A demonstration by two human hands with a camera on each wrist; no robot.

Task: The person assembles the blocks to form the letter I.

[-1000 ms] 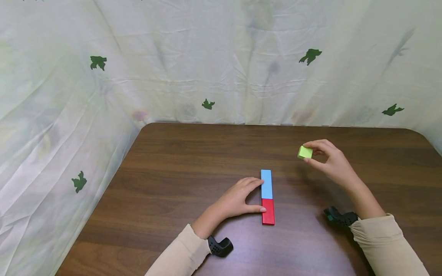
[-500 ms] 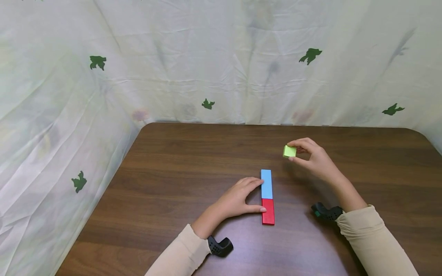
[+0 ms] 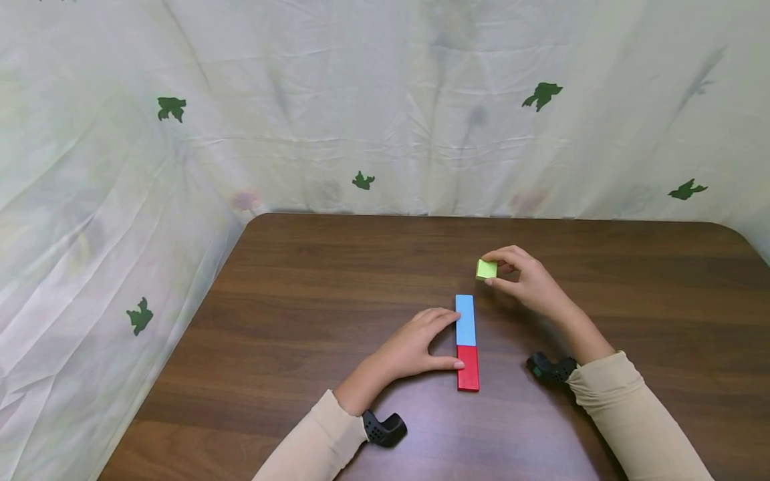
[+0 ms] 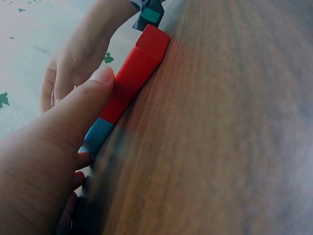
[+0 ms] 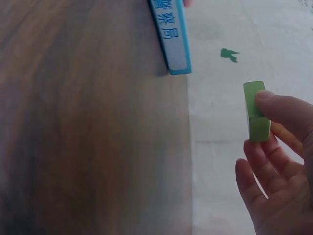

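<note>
A blue rectangular block [image 3: 466,327] and a red rectangular block [image 3: 469,374] lie end to end in one line on the table, the blue one farther away. My left hand [image 3: 415,344] rests along their left side, thumb on the red block and index finger at the blue one. In the left wrist view the thumb [image 4: 100,85] touches the red block's side. Beyond the blue block, my right hand [image 3: 532,284] pinches a small light green block [image 3: 486,269] between thumb and fingers, held up off the table. Blue printed characters show on the blue block's side [image 5: 168,29] in the right wrist view.
The brown wooden table [image 3: 313,267] ends at a far edge against a pale cloth [image 3: 301,87] with green leaf-like patches. Black devices are strapped to the left wrist [image 3: 385,429] and the right wrist [image 3: 550,369].
My right hand has moved left with the green block, ending just past the blue block's far end. The left hand, the red block and the blue block have stayed in place.
</note>
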